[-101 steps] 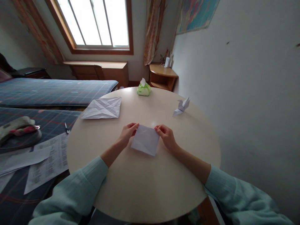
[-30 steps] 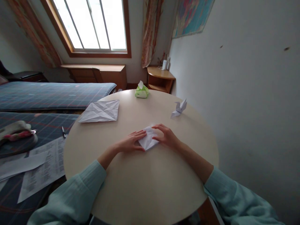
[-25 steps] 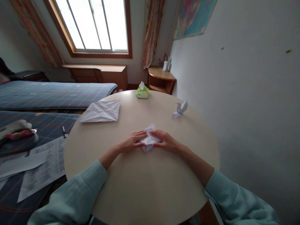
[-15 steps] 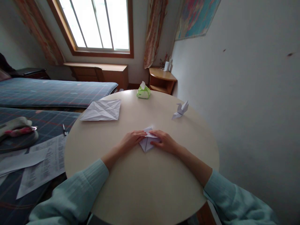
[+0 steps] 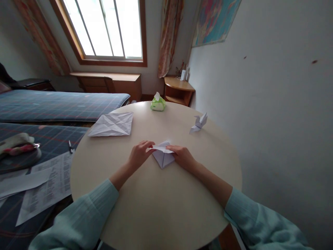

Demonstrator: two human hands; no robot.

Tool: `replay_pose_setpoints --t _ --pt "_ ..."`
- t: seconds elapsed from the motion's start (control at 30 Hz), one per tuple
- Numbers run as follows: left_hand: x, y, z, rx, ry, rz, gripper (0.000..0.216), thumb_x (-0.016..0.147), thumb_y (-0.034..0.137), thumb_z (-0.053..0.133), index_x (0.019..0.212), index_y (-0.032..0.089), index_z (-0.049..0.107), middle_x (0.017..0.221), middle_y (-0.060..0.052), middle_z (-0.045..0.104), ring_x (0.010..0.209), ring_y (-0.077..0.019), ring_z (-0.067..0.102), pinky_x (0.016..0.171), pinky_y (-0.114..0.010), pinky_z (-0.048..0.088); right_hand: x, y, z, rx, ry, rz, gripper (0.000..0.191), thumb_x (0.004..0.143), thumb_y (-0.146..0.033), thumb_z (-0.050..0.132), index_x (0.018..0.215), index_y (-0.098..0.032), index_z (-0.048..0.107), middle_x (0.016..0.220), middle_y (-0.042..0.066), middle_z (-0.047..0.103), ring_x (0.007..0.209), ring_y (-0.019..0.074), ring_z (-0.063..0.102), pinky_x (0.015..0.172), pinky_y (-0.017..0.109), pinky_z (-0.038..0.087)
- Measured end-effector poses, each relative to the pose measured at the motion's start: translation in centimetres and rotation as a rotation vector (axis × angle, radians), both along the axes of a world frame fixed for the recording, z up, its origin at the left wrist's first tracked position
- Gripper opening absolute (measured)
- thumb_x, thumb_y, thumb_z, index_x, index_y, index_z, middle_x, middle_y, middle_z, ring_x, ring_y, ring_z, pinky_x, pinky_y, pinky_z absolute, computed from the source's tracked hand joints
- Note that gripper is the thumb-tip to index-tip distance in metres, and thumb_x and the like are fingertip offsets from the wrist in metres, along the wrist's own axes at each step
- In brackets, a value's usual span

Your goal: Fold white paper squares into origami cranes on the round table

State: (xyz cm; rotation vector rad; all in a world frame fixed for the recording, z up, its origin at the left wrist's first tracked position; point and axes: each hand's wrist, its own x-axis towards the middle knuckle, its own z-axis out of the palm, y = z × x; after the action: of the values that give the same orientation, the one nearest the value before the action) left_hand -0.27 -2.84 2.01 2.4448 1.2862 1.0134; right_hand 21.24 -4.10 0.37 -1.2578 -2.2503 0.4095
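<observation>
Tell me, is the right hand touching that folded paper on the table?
Touching. The head view shows the right hand with fingers resting on the folded paper, no gap.

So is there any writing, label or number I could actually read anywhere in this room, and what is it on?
Nothing here can be read.
Printed sheets at far left: rows of print, too small and blurred to read.
Wall map: colours only, no legible lettering.
Green tissue pack: no readable label.
Folded paper: blank.
Creased sheet: blank.
</observation>
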Motion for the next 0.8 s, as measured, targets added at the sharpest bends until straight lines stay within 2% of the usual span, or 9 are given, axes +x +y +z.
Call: replay_pose_setpoints --t 0.07,0.1,0.2,0.27,0.33,0.43,0.6,0.7,0.8 --pt "0.2 -0.7 0.6 0.118 -0.031 0.052 0.020 0.078 0.036 0.052 0.083 0.017 0.059 0.075 -0.005 0.059 0.075 -0.0162 0.054 0.072 -0.028 0.043 0.1 0.0 0.1 -0.003 0.021 -0.024 0.030 0.081 -0.013 0.042 0.102 -0.023 0.061 0.109 0.004 0.061 0.103 0.0181 0.056 0.089 0.032 0.042" --pt "0.4 -1.1 0.8 0.146 -0.021 0.036 0.021 0.080 0.035 0.047 0.079 0.017 0.058 0.073 -0.005 0.058 0.073 -0.0154 0.054 0.071 -0.027 0.043 0.0 0.0 0.1 -0.003 0.028 -0.037 0.029 0.082 -0.015 0.042 0.102 -0.024 0.061 0.109 0.003 0.062 0.102 0.0186 0.056 0.089 0.032 0.042" --pt "1.6 -2.3 0.6 0.111 0.103 -0.213 0.027 0.086 0.032 0.037 0.079 0.017 0.059 0.075 -0.006 0.060 0.075 -0.0144 0.056 0.072 -0.026 0.044 -0.1 -0.1 0.1 -0.002 0.021 -0.074 0.029 0.082 -0.015 0.042 0.101 -0.025 0.061 0.106 0.003 0.063 0.099 0.0193 0.057 0.085 0.031 0.043" --pt "2.4 -2.8 -0.1 0.058 0.191 -0.346 0.029 0.086 0.036 0.037 0.098 0.018 0.057 0.095 -0.008 0.062 0.091 -0.0170 0.056 0.081 -0.029 0.044 -0.2 -0.2 0.1 0.005 -0.012 -0.093 0.029 0.082 -0.014 0.041 0.102 -0.024 0.060 0.106 0.003 0.063 0.098 0.0185 0.057 0.084 0.029 0.043" --pt "3.1 -3.0 -1.1 0.035 0.273 -0.389 0.047 0.083 0.044 0.039 0.118 0.014 0.044 0.120 -0.014 0.051 0.113 -0.0224 0.045 0.093 -0.034 0.038 -0.3 -0.4 0.0 0.030 -0.058 -0.133 0.030 0.081 -0.014 0.041 0.105 -0.021 0.058 0.107 0.005 0.062 0.097 0.0182 0.057 0.083 0.028 0.042" --pt "3.5 -2.9 -2.0 -0.008 0.355 -0.405 0.060 0.081 0.050 0.039 0.126 0.011 0.034 0.129 -0.017 0.041 0.123 -0.0248 0.033 0.100 -0.038 0.030 -0.6 -0.8 0.0 0.113 -0.142 -0.210 0.028 0.078 -0.014 0.044 0.104 -0.018 0.056 0.103 0.008 0.062 0.093 0.0193 0.056 0.080 0.028 0.042" --pt "3.3 -2.6 -2.1 -0.053 0.390 -0.401 0.053 0.081 0.048 0.040 0.121 0.013 0.040 0.122 -0.015 0.049 0.115 -0.0245 0.043 0.098 -0.037 0.034 -1.3 -1.3 0.3 0.224 -0.285 -0.266 0.017 0.073 -0.010 0.047 0.085 -0.017 0.056 0.089 0.009 0.058 0.085 0.0199 0.050 0.068 0.027 0.041" --pt "3.3 -2.5 -2.0 -0.052 0.412 -0.375 0.048 0.082 0.045 0.041 0.117 0.013 0.044 0.117 -0.015 0.053 0.110 -0.0250 0.048 0.093 -0.037 0.039 -1.2 -1.3 0.2 0.229 -0.247 -0.282 0.016 0.072 -0.007 0.044 0.079 -0.018 0.054 0.082 0.007 0.055 0.077 0.0173 0.050 0.063 0.024 0.039" --pt "3.4 -2.5 -1.7 -0.023 0.404 -0.366 0.045 0.083 0.041 0.041 0.119 0.013 0.043 0.118 -0.015 0.053 0.111 -0.0247 0.048 0.091 -0.037 0.041 -0.7 -1.0 0.0 0.275 -0.091 -0.315 0.012 0.071 -0.009 0.044 0.075 -0.018 0.051 0.077 0.004 0.054 0.072 0.0157 0.050 0.062 0.024 0.039"
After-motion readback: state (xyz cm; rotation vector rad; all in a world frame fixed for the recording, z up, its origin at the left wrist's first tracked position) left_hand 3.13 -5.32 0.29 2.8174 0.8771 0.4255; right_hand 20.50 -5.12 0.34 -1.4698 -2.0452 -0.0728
